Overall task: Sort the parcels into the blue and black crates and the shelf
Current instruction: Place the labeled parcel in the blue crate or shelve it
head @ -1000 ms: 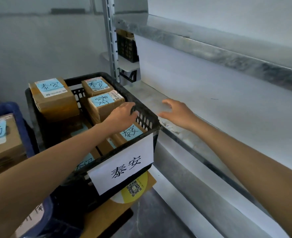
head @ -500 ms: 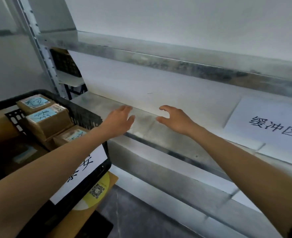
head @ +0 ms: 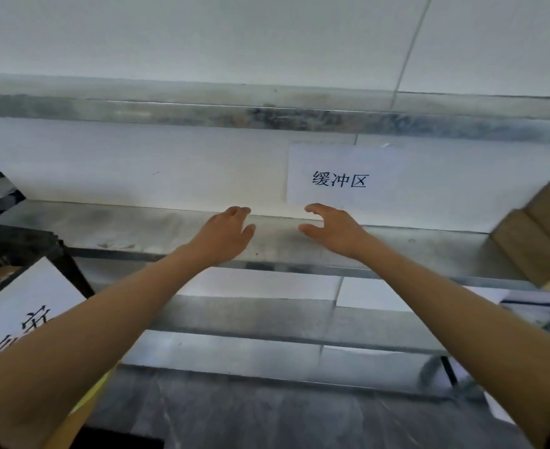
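Now L hand (head: 225, 234) off black crate (head: 21, 241), beside R hand (head: 335, 228) over shelf (head: 137, 228).

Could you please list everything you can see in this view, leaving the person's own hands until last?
Shelf: 1, grey metal, across the middle.
Sign: 1, white with black characters, on the wall behind the shelf, right of centre.
Parcels: at least 2, brown, on the shelf at the right edge.
Crate: 1, black, left edge, mostly cut off.
Label: 1, white with black characters, on the crate's front.
Sheets: about 2, white, below the shelf.
Floor: dark grey, bottom.
Left grip: 1, bare hand, open, over the shelf's middle.
Right grip: 1, bare hand, open, below the sign.
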